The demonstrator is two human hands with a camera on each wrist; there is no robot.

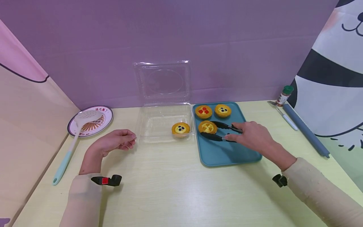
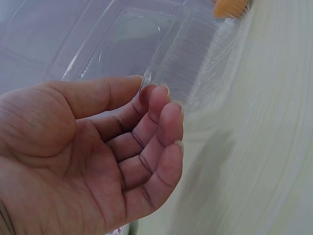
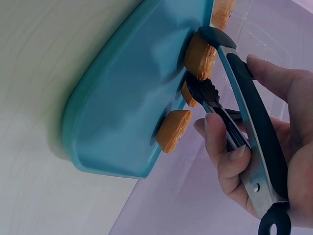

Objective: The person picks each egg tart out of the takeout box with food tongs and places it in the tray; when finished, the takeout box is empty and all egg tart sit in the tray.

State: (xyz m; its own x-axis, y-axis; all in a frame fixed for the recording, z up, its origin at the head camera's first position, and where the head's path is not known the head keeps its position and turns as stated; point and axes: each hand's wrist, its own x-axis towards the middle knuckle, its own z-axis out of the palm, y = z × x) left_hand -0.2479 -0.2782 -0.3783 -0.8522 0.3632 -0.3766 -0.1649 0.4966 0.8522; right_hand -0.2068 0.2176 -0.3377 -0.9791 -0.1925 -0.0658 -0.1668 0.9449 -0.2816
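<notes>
My right hand (image 1: 253, 135) grips black-tipped metal tongs (image 3: 257, 132). Their two tips stand on either side of an egg tart (image 1: 208, 127) with yellow fruit pieces, on a blue tray (image 1: 227, 154). Behind it on the tray sit a tart with red topping (image 1: 203, 111) and one with dark berries (image 1: 222, 111). Left of the tray, a clear plastic box (image 1: 158, 121) stands with its lid raised and one berry tart (image 1: 180, 128) in its front right corner. My left hand (image 2: 102, 152) pinches the box's left edge between thumb and index finger, the other fingers curled.
At the left, a white skimmer (image 1: 66, 162) with a pale green handle lies across a patterned plate (image 1: 106, 118). On the right are a green-capped spice jar (image 1: 283, 96), a small white-handled tool (image 1: 289, 122) and a grey-blue roll (image 1: 307, 132). A purple backdrop (image 1: 241, 56) rises behind the table.
</notes>
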